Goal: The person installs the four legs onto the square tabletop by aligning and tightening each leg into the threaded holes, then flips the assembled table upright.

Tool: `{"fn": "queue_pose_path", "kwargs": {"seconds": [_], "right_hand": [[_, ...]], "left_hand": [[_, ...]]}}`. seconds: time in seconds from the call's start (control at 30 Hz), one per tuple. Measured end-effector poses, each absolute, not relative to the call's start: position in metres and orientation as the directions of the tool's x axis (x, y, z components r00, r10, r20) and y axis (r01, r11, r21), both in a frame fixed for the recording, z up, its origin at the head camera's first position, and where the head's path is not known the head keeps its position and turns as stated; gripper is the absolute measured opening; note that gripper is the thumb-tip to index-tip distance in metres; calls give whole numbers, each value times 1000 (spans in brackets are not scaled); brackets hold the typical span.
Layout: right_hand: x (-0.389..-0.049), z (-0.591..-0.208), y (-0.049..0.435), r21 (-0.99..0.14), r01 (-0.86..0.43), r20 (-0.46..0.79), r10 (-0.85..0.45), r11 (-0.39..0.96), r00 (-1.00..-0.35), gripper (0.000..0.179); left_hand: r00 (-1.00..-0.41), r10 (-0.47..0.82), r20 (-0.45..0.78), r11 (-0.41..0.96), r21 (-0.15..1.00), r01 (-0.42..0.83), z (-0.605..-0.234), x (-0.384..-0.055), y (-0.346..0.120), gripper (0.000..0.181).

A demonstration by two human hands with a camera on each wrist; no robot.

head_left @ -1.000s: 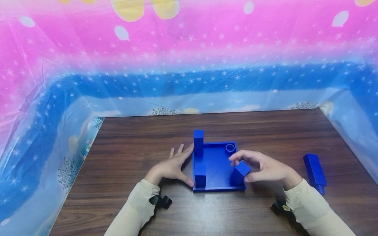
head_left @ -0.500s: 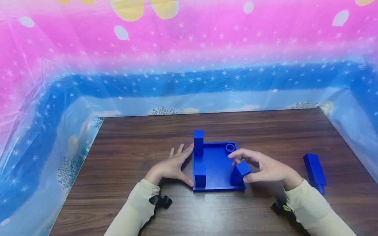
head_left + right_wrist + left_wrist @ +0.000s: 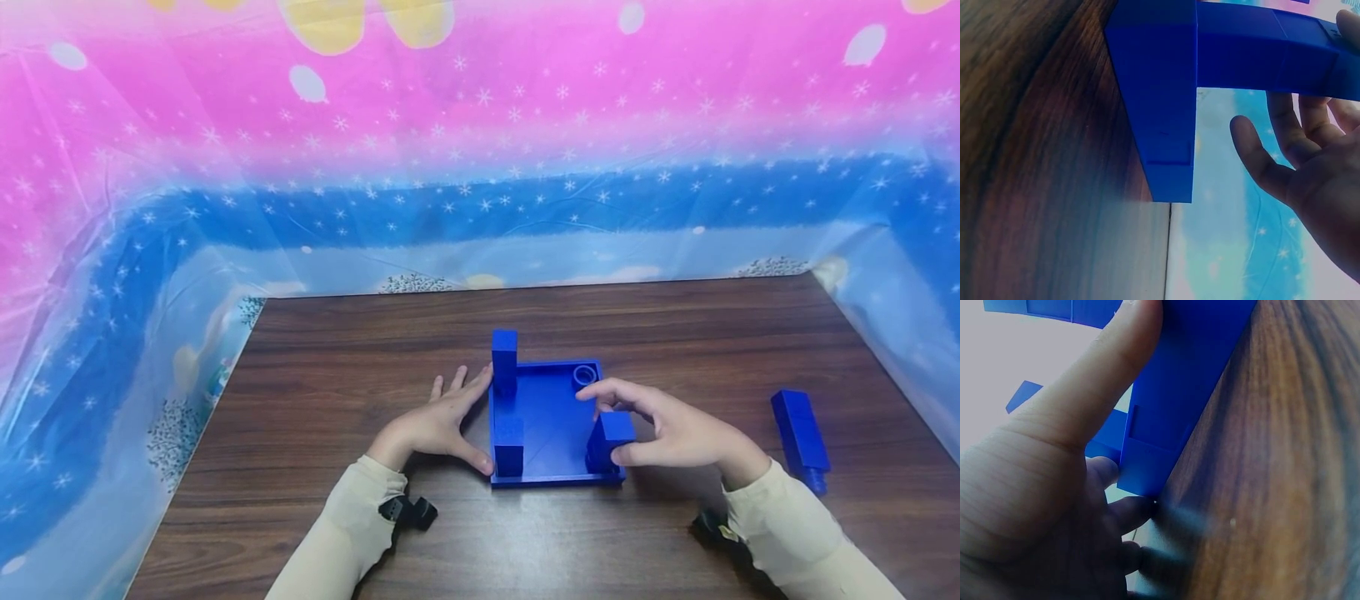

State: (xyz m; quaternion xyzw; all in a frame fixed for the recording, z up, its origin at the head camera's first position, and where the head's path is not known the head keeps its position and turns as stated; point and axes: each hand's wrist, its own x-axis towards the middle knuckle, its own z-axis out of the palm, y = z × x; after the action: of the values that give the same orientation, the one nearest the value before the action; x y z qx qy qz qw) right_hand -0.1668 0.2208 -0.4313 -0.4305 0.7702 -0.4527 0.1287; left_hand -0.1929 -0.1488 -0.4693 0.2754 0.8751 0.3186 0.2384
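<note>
A blue square tray-like base (image 3: pixel 551 425) with a raised rim lies on the table. Along its left edge, my left hand (image 3: pixel 431 429) rests with spread, fairly straight fingers, thumb near the front corner. Blue square legs stand at the back left (image 3: pixel 505 354) and front left (image 3: pixel 509 454) corners. At the front right corner my right hand (image 3: pixel 678 429) holds another blue leg (image 3: pixel 617 427) between thumb and fingers, its sides nearly in line with the rim. A round threaded-looking socket (image 3: pixel 576 380) shows in the back right corner, close to the right index fingertip.
To the right, a loose blue leg (image 3: pixel 801 429) with a threaded end lies on the brown wooden table (image 3: pixel 360 333). A pink and blue patterned cloth (image 3: pixel 480 200) hangs behind the table and along its sides.
The front right leg has turned from an angled stance to nearly square with the base, and the right thumb has shifted leftward across it. The left hand and base have stayed put.
</note>
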Motion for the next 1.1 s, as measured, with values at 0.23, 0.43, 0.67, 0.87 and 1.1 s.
{"fn": "queue_pose_path", "kwargs": {"seconds": [0.23, 0.43, 0.67, 0.87, 1.1], "right_hand": [[-161, -426, 218, -770, -545, 141, -744, 333, -653, 69], [-157, -425, 214, -751, -527, 108, -713, 398, -693, 71], [-157, -424, 216, -734, -565, 129, -739, 378, -661, 68], [-160, -425, 219, -748, -594, 160, -789, 295, -593, 75], [-167, -426, 225, -833, -548, 224, -854, 83, -470, 81]], "left_hand": [[-737, 630, -246, 652, 684, 329, -470, -193, -149, 146], [-737, 630, -246, 651, 684, 329, -470, -193, -149, 146], [-735, 631, -247, 651, 684, 328, -470, -193, -149, 145], [-736, 630, -248, 651, 686, 325, -470, -192, -149, 145], [-734, 634, -242, 646, 688, 331, -470, -192, -149, 145]]}}
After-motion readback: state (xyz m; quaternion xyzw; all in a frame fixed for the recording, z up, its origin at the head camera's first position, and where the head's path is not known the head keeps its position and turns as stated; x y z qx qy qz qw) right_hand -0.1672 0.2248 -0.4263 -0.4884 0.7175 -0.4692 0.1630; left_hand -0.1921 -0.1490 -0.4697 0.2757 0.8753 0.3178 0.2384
